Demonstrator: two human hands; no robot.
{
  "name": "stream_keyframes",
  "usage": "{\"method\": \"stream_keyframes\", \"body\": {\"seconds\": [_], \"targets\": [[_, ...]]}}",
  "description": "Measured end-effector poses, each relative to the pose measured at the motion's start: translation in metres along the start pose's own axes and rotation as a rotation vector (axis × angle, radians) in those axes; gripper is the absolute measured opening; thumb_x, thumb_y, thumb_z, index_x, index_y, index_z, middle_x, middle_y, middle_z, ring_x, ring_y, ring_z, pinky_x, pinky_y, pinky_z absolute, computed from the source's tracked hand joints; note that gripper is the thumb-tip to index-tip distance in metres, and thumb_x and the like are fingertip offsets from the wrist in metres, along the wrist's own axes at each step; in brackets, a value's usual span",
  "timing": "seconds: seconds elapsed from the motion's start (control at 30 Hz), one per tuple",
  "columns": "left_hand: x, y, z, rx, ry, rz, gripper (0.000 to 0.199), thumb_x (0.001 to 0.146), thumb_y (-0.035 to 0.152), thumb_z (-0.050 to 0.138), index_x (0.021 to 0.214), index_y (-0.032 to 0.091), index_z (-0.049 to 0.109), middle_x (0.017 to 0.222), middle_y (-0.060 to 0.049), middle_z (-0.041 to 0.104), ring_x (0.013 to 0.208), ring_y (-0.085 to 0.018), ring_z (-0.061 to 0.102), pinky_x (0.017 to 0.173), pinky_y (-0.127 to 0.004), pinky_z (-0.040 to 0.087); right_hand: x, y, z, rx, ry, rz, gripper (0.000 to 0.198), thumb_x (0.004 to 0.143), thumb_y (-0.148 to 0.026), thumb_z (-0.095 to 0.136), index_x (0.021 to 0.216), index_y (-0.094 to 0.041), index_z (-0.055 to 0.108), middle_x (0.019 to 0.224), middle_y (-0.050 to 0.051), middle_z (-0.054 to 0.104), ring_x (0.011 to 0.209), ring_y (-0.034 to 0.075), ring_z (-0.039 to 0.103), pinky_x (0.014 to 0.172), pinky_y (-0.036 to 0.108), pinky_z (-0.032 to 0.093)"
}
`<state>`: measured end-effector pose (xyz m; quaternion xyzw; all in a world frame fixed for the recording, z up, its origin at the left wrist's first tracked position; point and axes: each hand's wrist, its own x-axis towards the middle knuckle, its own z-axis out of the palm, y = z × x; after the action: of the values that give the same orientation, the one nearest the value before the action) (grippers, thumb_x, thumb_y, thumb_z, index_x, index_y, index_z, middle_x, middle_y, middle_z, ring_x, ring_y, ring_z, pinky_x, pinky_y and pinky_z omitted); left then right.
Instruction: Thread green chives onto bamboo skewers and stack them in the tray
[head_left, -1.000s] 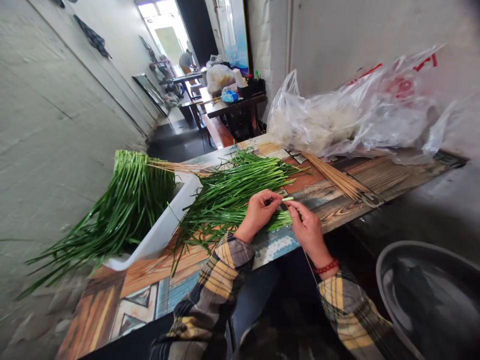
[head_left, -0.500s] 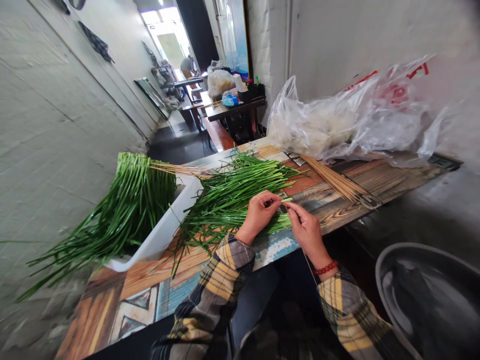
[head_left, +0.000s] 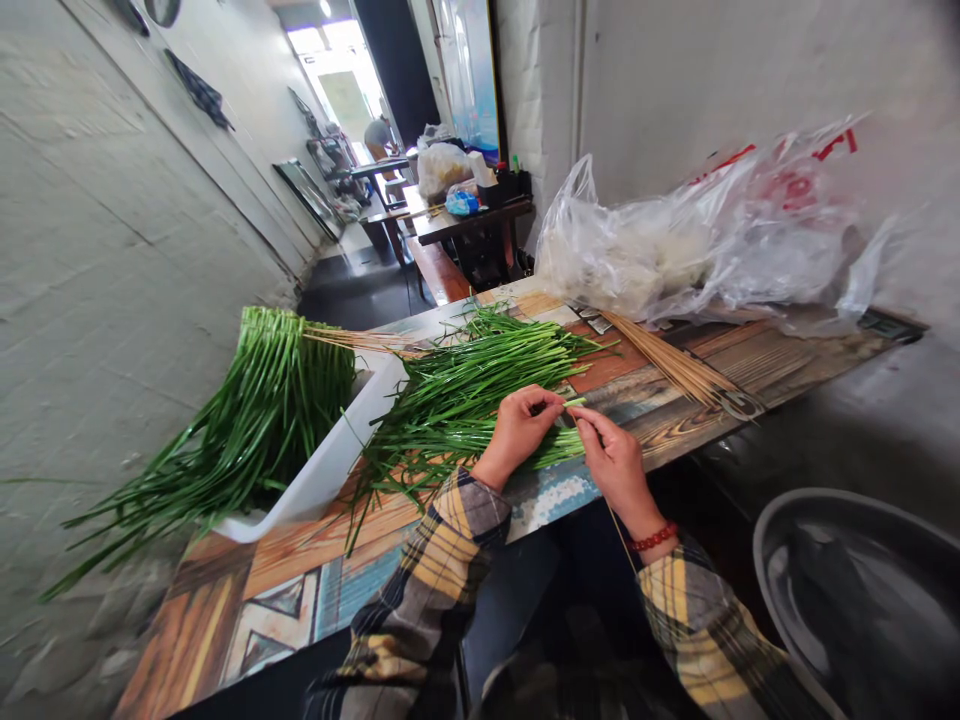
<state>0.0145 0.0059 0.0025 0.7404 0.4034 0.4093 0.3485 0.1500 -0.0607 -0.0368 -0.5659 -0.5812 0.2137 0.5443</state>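
My left hand (head_left: 521, 425) pinches the pale stem ends of some garlic chives just above the table. Close beside it, my right hand (head_left: 613, 455) grips a thin bamboo skewer (head_left: 621, 538), whose shaft runs down below the palm past the red bead bracelet. The skewer's tip meets the chive stems between my fingertips; whether it has pierced them I cannot make out. Loose garlic chives (head_left: 472, 385) lie spread under and behind my hands. At the left, skewered chives (head_left: 277, 400) hang over a white tray (head_left: 330, 455), their skewers pointing right.
A bundle of bamboo skewers (head_left: 675, 365) lies at the table's right. Behind it stand clear plastic bags (head_left: 637, 250). A grey basin (head_left: 780, 580) sits low at the right. Farther back, another table (head_left: 480, 220) holds bags and bottles, and a person (head_left: 379, 135) stands near the doorway.
Both hands stay almost in the same place, still pinching the stems and skewer. The whole view has shifted very slightly.
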Motion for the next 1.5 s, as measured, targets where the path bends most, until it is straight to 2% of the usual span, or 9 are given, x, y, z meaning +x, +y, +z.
{"method": "stream_keyframes", "body": {"seconds": [0.3,0.5,0.87,1.03,1.13,1.33,1.5], "targets": [[-0.0001,-0.0005,0.0002,0.024,-0.007,0.011,0.017,0.081,0.026,0.060,0.075,0.014,0.070,0.073,-0.004,0.067,0.067,-0.012,0.057,0.062,-0.022,0.043,0.0001,0.0009,0.0009,0.001,0.019,-0.021,0.033,0.092,-0.034,0.043,0.107,-0.019,0.069,0.103,0.008,0.073,0.093,0.021,0.069,0.083,0.033,0.053],[-0.0002,-0.0006,-0.0002,0.053,0.000,0.033,0.013,0.080,0.021,0.060,0.075,0.014,0.069,0.073,-0.004,0.066,0.067,-0.012,0.057,0.062,-0.023,0.043,0.0002,0.0020,0.0016,-0.006,0.017,-0.015,0.034,0.092,-0.034,0.043,0.107,-0.019,0.069,0.105,0.008,0.072,0.094,0.021,0.069,0.083,0.034,0.053],[-0.0012,-0.0001,0.0007,0.086,-0.011,0.083,0.011,0.080,0.017,0.060,0.074,0.016,0.070,0.076,-0.003,0.068,0.072,-0.014,0.061,0.067,-0.024,0.045,0.0002,0.0032,0.0018,-0.045,0.030,-0.003,0.032,0.092,-0.037,0.042,0.104,-0.019,0.066,0.099,0.008,0.072,0.087,0.021,0.068,0.078,0.032,0.052],[-0.0028,0.0025,0.0014,0.104,0.021,0.050,0.009,0.077,0.015,0.062,0.082,0.016,0.070,0.075,-0.003,0.067,0.070,-0.013,0.059,0.065,-0.023,0.044,-0.0010,0.0041,0.0006,-0.091,0.044,0.078,0.045,0.091,-0.040,0.045,0.128,-0.016,0.053,0.084,0.006,0.070,0.066,0.018,0.063,0.063,0.029,0.049],[-0.0033,0.0043,0.0014,0.120,0.022,0.051,0.010,0.078,0.014,0.059,0.079,0.015,0.069,0.075,-0.003,0.066,0.070,-0.012,0.058,0.065,-0.023,0.043,-0.0020,0.0012,-0.0009,-0.078,0.022,0.081,0.051,0.093,-0.041,0.043,0.138,-0.017,0.046,0.074,0.003,0.066,0.058,0.016,0.059,0.059,0.028,0.047],[-0.0032,0.0013,0.0016,0.135,-0.015,0.081,0.012,0.080,0.014,0.057,0.074,0.016,0.067,0.074,-0.002,0.066,0.070,-0.013,0.058,0.067,-0.023,0.044,-0.0026,-0.0024,-0.0021,-0.061,0.002,0.040,0.050,0.093,-0.040,0.040,0.138,-0.019,0.046,0.086,0.006,0.066,0.076,0.019,0.064,0.069,0.030,0.049],[-0.0029,-0.0008,0.0009,0.125,-0.056,0.068,0.013,0.081,0.014,0.056,0.074,0.015,0.067,0.074,-0.002,0.066,0.070,-0.012,0.058,0.068,-0.023,0.043,-0.0024,0.0014,-0.0016,-0.040,-0.025,0.047,0.047,0.094,-0.040,0.040,0.135,-0.020,0.048,0.084,0.005,0.066,0.076,0.019,0.063,0.068,0.030,0.049]]}}
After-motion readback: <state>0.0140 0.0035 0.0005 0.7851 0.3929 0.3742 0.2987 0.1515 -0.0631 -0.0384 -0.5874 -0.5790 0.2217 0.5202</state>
